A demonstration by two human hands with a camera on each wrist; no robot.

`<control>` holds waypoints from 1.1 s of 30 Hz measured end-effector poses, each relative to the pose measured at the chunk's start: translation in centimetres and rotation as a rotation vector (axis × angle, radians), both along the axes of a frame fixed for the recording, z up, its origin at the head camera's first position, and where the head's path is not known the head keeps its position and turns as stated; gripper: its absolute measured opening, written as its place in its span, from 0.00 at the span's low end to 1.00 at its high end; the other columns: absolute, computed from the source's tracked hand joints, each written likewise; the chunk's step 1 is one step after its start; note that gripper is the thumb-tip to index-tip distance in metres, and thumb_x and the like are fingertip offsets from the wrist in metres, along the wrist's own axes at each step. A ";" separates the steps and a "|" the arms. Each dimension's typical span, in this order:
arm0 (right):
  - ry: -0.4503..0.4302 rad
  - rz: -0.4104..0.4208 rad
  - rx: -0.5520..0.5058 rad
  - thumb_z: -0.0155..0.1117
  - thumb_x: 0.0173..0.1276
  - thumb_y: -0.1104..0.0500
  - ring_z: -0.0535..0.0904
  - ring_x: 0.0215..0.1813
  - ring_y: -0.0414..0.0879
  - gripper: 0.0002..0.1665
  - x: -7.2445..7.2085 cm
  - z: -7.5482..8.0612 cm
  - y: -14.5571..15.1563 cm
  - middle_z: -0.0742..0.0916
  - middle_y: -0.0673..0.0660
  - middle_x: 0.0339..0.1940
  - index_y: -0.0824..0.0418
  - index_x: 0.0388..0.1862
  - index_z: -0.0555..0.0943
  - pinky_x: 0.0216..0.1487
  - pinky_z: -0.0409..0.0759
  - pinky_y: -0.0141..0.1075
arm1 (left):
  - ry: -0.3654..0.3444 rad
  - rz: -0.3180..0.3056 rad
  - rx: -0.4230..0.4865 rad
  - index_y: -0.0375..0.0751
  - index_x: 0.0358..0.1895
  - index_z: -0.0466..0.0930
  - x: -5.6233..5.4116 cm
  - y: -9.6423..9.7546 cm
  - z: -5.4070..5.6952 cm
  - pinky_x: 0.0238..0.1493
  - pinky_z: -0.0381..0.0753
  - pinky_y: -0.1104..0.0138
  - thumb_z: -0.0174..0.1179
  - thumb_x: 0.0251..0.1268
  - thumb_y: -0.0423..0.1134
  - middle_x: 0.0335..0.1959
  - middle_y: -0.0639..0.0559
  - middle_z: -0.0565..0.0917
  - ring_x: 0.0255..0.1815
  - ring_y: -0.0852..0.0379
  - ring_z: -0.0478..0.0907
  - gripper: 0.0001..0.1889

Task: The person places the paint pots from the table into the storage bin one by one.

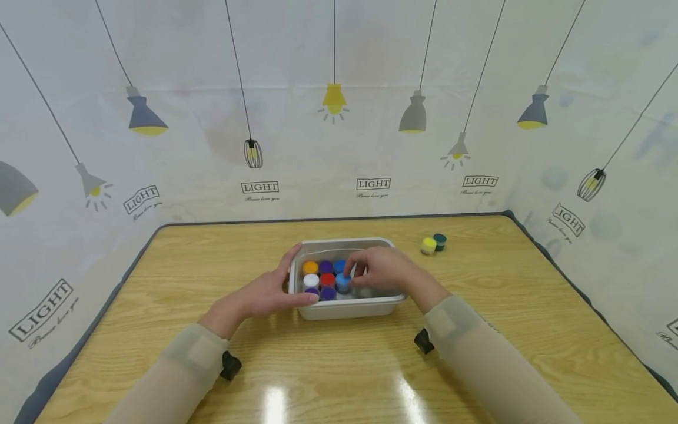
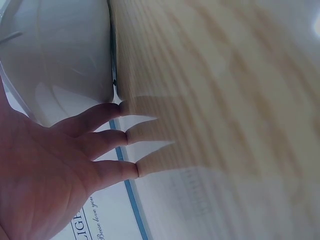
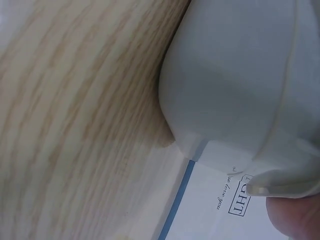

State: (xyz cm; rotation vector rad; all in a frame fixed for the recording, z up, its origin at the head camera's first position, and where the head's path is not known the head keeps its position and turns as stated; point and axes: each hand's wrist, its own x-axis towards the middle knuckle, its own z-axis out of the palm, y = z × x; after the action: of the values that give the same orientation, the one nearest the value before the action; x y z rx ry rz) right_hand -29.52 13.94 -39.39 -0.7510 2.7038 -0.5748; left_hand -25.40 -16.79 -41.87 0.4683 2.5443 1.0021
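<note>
A white plastic tub point(image 1: 349, 310) stands on the table with several small jars in it. Orange point(image 1: 310, 268), white point(image 1: 311, 281), red point(image 1: 327, 280), purple and blue lids show among them. My left hand point(image 1: 267, 291) holds the tub's left end, its thumb over the front rim. In the left wrist view, three fingers of the left hand point(image 2: 65, 165) extend down beside the tub's wall. My right hand point(image 1: 382, 270) reaches over the tub's right side and pinches a light-blue-lidded jar point(image 1: 343, 284) in the front part. The right wrist view mostly shows the tub's outer wall point(image 3: 225, 85).
Behind the tub to the right, a yellow-lidded jar point(image 1: 428, 245) and a dark green-lidded jar point(image 1: 439, 241) stand side by side on the wooden table point(image 1: 339, 365). A pale backdrop point(image 1: 296, 118) printed with lamps surrounds the table's back and sides.
</note>
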 end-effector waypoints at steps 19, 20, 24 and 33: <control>0.051 -0.034 -0.404 0.73 0.79 0.54 0.81 0.41 0.48 0.12 0.3 1.4 4.0 0.90 0.51 0.41 0.55 0.57 0.89 0.44 0.80 0.38 | -0.010 -0.006 -0.001 0.69 0.91 0.26 0.2 -0.1 0.0 0.80 0.68 0.34 0.68 0.65 0.76 0.85 0.33 0.67 0.77 0.33 0.74 0.66; 0.060 -0.050 -0.403 0.72 0.79 0.54 0.81 0.41 0.48 0.12 0.3 1.6 4.7 0.91 0.52 0.41 0.55 0.56 0.89 0.43 0.80 0.37 | -0.007 -0.006 -0.002 0.69 0.91 0.26 0.2 0.0 0.0 0.80 0.68 0.34 0.68 0.64 0.76 0.85 0.33 0.67 0.77 0.33 0.74 0.66; 0.102 -0.107 -0.416 0.71 0.80 0.55 0.81 0.39 0.47 0.12 0.6 1.7 7.9 0.91 0.54 0.40 0.58 0.56 0.89 0.41 0.78 0.35 | 0.000 -0.010 0.000 0.69 0.91 0.26 0.1 0.0 0.1 0.80 0.68 0.33 0.68 0.65 0.76 0.84 0.32 0.67 0.77 0.33 0.75 0.66; 0.104 -0.233 -0.352 0.70 0.82 0.52 0.82 0.42 0.44 0.14 0.9 0.4 15.2 0.91 0.55 0.43 0.57 0.58 0.88 0.44 0.81 0.35 | -0.005 -0.001 -0.001 0.70 0.91 0.26 0.1 0.0 0.3 0.80 0.67 0.33 0.68 0.64 0.77 0.85 0.33 0.66 0.77 0.32 0.74 0.66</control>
State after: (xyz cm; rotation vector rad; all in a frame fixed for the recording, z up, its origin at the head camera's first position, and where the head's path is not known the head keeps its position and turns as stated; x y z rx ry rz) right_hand -28.66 29.18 -39.01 -0.5582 2.8422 -1.1171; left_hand -25.34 -16.80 -41.60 0.4667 2.5400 1.0004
